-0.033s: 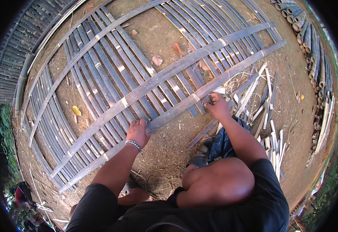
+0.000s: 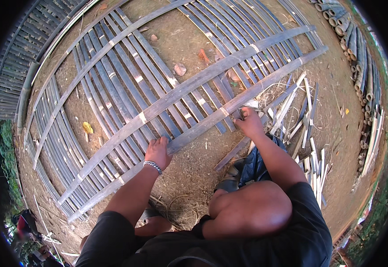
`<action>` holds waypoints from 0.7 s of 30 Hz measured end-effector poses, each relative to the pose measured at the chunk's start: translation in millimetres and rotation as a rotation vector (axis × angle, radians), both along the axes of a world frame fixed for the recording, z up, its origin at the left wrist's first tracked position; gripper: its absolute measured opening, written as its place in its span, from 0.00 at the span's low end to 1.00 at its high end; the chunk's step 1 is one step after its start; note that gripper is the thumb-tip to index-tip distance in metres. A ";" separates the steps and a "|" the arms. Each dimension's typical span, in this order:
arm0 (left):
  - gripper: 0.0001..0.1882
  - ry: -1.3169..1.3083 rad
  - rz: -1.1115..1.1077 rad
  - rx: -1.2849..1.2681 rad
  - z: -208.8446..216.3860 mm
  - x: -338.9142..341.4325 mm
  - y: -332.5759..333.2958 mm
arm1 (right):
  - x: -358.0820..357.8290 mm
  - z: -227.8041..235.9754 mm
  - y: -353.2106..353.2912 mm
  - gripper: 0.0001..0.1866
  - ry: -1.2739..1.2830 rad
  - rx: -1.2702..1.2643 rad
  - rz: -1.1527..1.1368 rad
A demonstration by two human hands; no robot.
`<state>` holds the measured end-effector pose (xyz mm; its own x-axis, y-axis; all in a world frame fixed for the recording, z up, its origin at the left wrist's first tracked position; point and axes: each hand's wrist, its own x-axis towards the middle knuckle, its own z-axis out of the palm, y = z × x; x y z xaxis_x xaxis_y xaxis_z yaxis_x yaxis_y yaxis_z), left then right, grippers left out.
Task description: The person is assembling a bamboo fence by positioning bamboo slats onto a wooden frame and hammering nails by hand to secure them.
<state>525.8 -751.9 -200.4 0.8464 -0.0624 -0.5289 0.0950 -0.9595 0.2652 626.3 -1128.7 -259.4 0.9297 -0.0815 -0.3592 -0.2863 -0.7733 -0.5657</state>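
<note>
Long bamboo slats (image 2: 136,76) lie spaced across several cross rails on the ground as a flat lattice. My left hand (image 2: 157,152), with a silver chain bracelet at the wrist, grips the near bamboo rail (image 2: 194,135), fingers curled over it beside the slat ends. Further right, my right hand (image 2: 250,123) is closed in a pinch on the end of a bamboo slat (image 2: 236,115) that sticks out under the same rail. Its fingertips partly hide that end. Parallel to the near rail runs a second, flatter rail (image 2: 180,92).
Pale split bamboo offcuts (image 2: 292,104) are strewn right of my right hand. Stacked bamboo poles (image 2: 360,62) line the far right. A finished-looking slatted panel (image 2: 18,53) stands at the upper left. Dry leaves (image 2: 180,69) lie on the bare soil, and my bent knee (image 2: 252,207) is below my right arm.
</note>
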 end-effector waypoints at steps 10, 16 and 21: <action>0.27 -0.001 -0.003 -0.017 6.2 3.2 2.4 | 6.6 -6.9 9.2 0.22 0.010 -0.063 0.057; 0.26 0.011 -0.008 -0.029 28.7 8.4 3.0 | -31.3 -15.9 -2.7 0.17 0.451 0.587 -0.210; 0.24 -0.008 -0.001 -0.067 40.4 9.6 0.1 | -118.6 11.7 14.2 0.15 0.506 0.824 -0.403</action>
